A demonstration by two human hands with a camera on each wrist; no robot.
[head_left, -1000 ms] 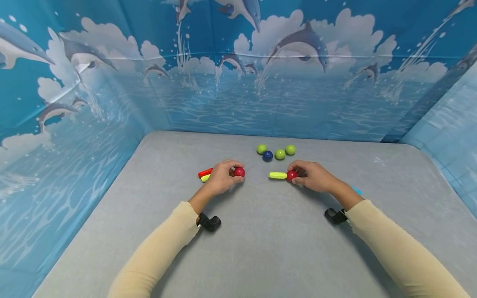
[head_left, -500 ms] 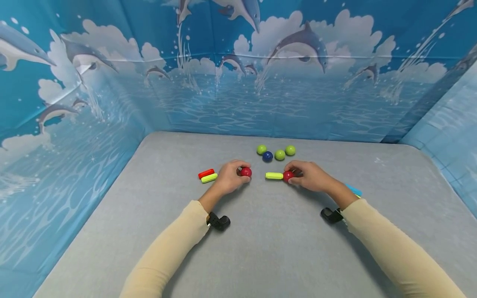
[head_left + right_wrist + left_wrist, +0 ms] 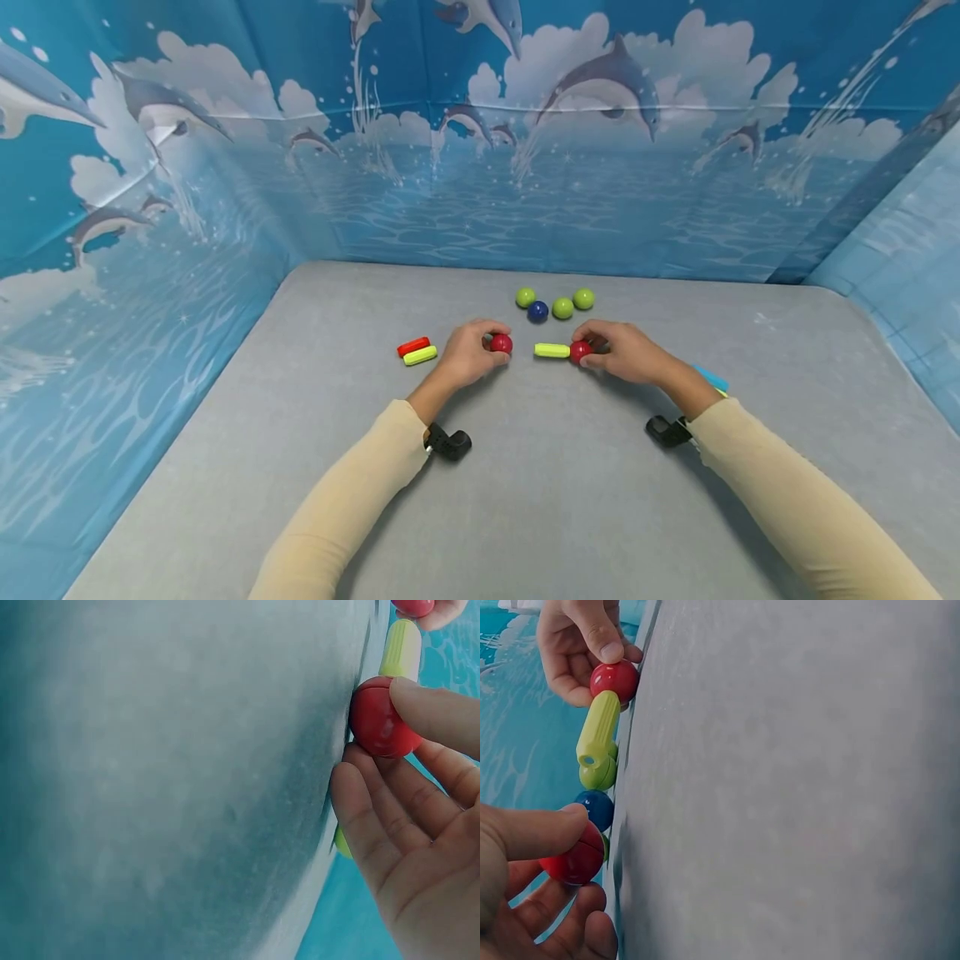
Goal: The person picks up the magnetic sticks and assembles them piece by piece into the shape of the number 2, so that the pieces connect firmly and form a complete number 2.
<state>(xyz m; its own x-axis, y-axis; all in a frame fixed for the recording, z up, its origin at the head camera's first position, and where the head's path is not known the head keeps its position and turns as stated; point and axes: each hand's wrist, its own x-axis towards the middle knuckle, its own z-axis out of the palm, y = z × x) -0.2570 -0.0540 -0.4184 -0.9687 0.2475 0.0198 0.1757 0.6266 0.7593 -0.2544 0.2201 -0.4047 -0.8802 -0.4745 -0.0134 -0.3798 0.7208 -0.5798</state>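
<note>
The left red ball (image 3: 502, 343) is glossy and round with a dark seam line across it, and it sits clamped between the thumb and fingers of my left hand (image 3: 467, 356), near the middle of the table (image 3: 555, 500). Its twin, the right red ball (image 3: 581, 352), is just as shiny, and I have it pinched in the fingers of my right hand (image 3: 628, 356), thumb on the 6 o'clock side. From that ball a yellow-green stick (image 3: 552, 351) points to 9 o'clock; it is ribbed along its length, one end meets the ball, and the free end shows a small round hole facing my left ball across a gap. I cannot tell whether either ball touches the table. My left forearm comes in from 7 o'clock and my right from 4 o'clock, both in cream sleeves (image 3: 360, 483), so my hands face each other. Beyond the stick, at 12 o'clock, lie three green balls (image 3: 562, 308) and one blue ball (image 3: 537, 312). At 9 o'clock from my left hand a red stick (image 3: 413, 347) and a yellow stick (image 3: 420, 356) lie side by side. A blue stick (image 3: 712, 378) lies past my right wrist, between 3 and 4 o'clock.
</note>
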